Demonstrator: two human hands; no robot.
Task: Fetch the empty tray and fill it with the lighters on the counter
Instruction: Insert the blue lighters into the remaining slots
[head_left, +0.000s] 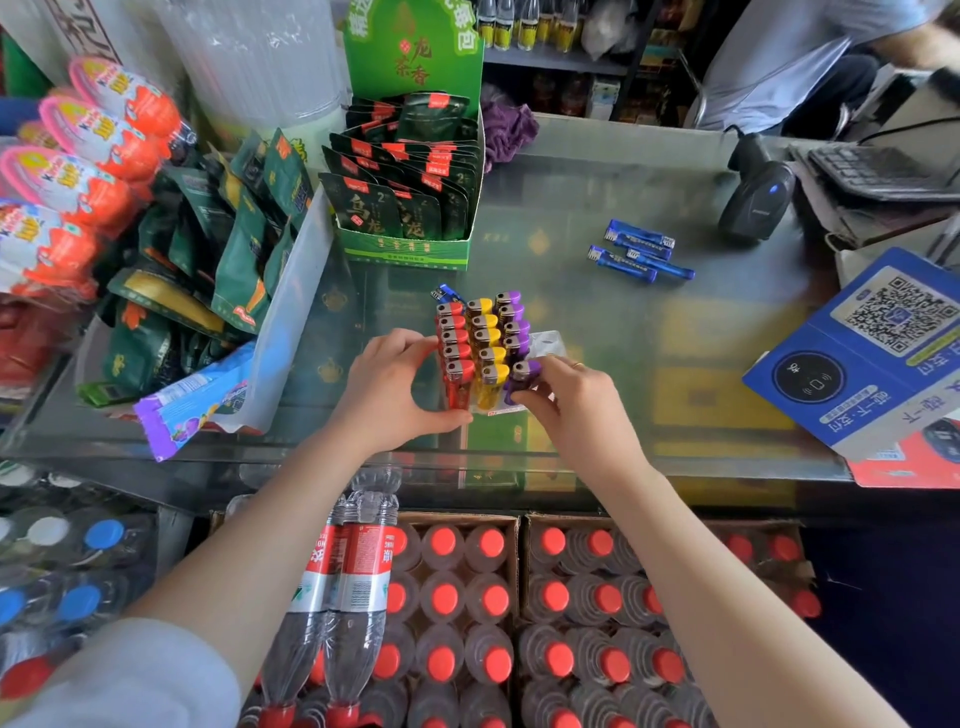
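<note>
A clear plastic tray (549, 342) sits on the glass counter (597, 322), holding upright rows of red lighters (453, 338), yellow lighters (488, 338) and purple lighters (513, 322). My left hand (397, 387) curls round the tray's left side by the red row. My right hand (571, 400) pinches a purple lighter (523, 379) at the near end of the purple row. One blue lighter (448, 294) stands at the far left corner of the tray. Several blue lighters (640, 250) lie loose on the counter further back right.
A green display box of tea packets (410, 208) stands behind the tray. A barcode scanner (757, 200), a keyboard (878, 171) and a blue QR-code stand (872, 353) occupy the right. Snack bags (208, 270) crowd the left. Bottled drinks (493, 597) sit below the counter.
</note>
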